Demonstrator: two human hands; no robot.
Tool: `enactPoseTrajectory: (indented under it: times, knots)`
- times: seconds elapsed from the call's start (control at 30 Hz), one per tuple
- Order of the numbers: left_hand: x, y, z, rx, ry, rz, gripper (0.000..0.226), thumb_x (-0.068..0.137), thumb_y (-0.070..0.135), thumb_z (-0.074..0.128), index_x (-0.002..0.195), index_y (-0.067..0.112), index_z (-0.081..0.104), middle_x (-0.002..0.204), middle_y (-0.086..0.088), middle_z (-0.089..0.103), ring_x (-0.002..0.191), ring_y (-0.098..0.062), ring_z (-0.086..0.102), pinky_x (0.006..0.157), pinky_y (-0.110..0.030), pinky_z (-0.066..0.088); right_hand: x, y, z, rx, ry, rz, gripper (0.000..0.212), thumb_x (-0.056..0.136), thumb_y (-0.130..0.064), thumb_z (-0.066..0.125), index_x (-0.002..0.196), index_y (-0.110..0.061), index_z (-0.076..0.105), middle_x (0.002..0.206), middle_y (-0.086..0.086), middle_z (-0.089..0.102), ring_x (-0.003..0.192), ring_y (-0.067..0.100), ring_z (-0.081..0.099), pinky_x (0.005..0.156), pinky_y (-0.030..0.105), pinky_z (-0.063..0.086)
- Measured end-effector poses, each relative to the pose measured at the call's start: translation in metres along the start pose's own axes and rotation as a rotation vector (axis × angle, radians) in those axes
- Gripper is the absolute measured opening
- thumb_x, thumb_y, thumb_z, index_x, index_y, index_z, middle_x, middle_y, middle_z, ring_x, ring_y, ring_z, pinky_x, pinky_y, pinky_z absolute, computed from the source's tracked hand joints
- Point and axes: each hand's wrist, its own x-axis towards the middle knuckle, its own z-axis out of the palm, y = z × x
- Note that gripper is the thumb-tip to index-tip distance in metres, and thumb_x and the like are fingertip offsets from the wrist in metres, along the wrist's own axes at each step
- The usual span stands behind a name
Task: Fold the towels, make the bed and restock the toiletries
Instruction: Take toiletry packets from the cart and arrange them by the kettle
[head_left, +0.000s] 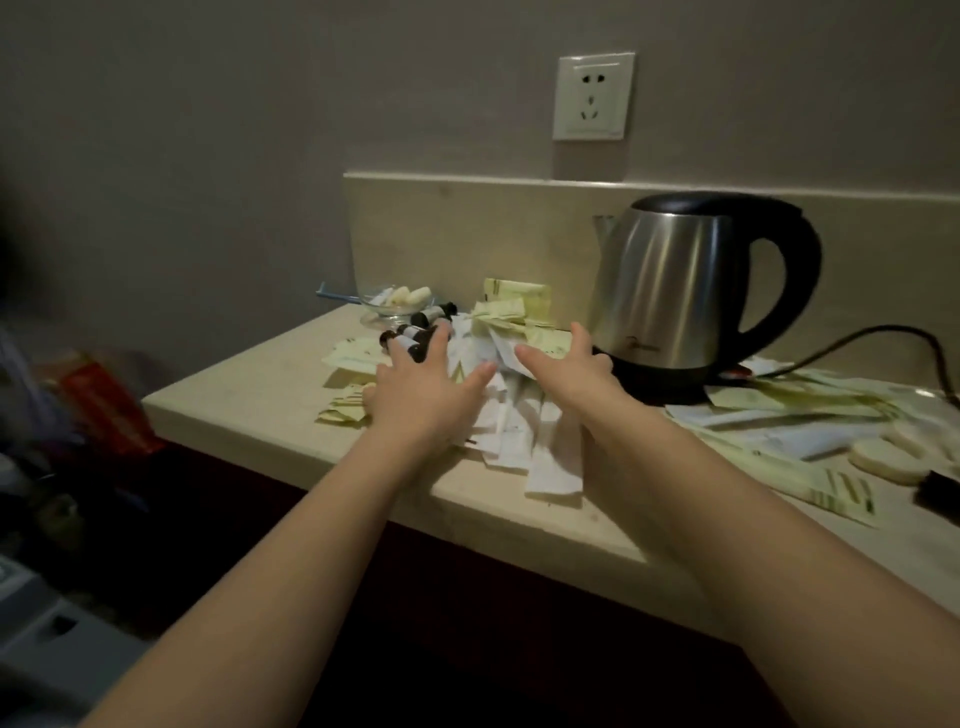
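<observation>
While the left hand and right hand rest on the sachet heap on the worktop, each grip spread and holding nothing, gather inward evenly; mind dark bottles at eleven o'clock, kettle at two.

A single wide-angle head view looks forward and down, close to the counter, facing the wall. The kettle stands right of centre; the socket above-left of it.
</observation>
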Motion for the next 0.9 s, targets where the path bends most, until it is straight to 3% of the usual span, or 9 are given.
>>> enactPoseTrajectory:
  times: [0.1,0.23,0.33,0.43,0.57,0.73,0.9]
  knots:
    - [0.012,0.008,0.003,0.114,-0.061,-0.020,0.085,0.078,0.083,0.025,0.149,0.040,0.005,0.156,-0.020,0.012,0.135,-0.042,0.029,0.105,-0.052,0.028,0.025,-0.008,0.013,-0.121,0.028,0.030,0.084,0.085,-0.063,0.048,0.150,-0.034,0.004,0.151,0.014,0.018,0.128,0.039,0.037,0.098,0.042,0.039]
    - [0.015,0.013,0.008,0.233,-0.042,0.035,0.060,0.085,0.060,0.035,0.137,0.030,0.035,0.134,-0.017,0.047,0.122,-0.039,0.040,0.090,-0.045,0.036,0.036,-0.007,0.018,-0.175,0.039,0.033,0.086,0.081,-0.063,0.056,0.150,-0.034,0.011,0.145,0.014,0.025,0.115,0.033,0.050,0.081,0.034,0.043]
    - [0.022,0.008,0.010,0.180,-0.018,0.087,0.052,0.084,0.051,0.037,0.129,0.025,0.041,0.121,-0.016,0.056,0.111,-0.037,0.049,0.085,-0.042,0.044,0.036,0.001,0.016,-0.112,0.063,-0.022,0.076,0.083,-0.054,0.061,0.147,-0.034,0.025,0.142,0.013,0.031,0.108,0.027,0.054,0.084,0.031,0.042]
    - [0.023,0.006,0.005,0.144,0.033,0.132,0.048,0.087,0.037,0.045,0.132,0.021,0.039,0.103,-0.009,0.061,0.097,-0.030,0.058,0.070,-0.034,0.045,0.037,0.007,0.014,-0.030,0.084,-0.071,0.058,0.085,-0.044,0.065,0.137,-0.033,0.042,0.136,0.009,0.035,0.089,0.021,0.050,0.091,0.032,0.044]
    - [0.017,0.005,0.002,0.087,0.075,0.132,0.055,0.085,0.028,0.051,0.137,0.023,0.035,0.088,-0.003,0.059,0.082,-0.024,0.058,0.063,-0.030,0.046,0.038,0.012,0.016,0.141,0.105,-0.083,0.040,0.082,-0.028,0.070,0.119,-0.030,0.055,0.131,0.006,0.044,0.084,0.017,0.051,0.081,0.027,0.043]
    - [0.016,0.004,0.003,0.010,0.096,0.137,0.059,0.084,0.024,0.053,0.139,0.025,0.035,0.085,0.000,0.057,0.077,-0.022,0.055,0.056,-0.028,0.042,0.034,0.015,0.012,0.269,0.085,-0.046,0.035,0.083,-0.015,0.068,0.114,-0.026,0.058,0.109,-0.001,0.055,0.088,0.017,0.054,0.066,0.024,0.043]
    - [0.014,0.001,0.006,-0.120,0.136,0.118,0.060,0.083,0.022,0.056,0.140,0.027,0.037,0.109,-0.004,0.063,0.088,-0.024,0.059,0.066,-0.031,0.047,0.029,0.014,0.008,0.313,0.070,0.010,0.036,0.082,-0.011,0.067,0.114,-0.027,0.057,0.110,-0.002,0.055,0.092,0.018,0.056,0.060,0.023,0.044]
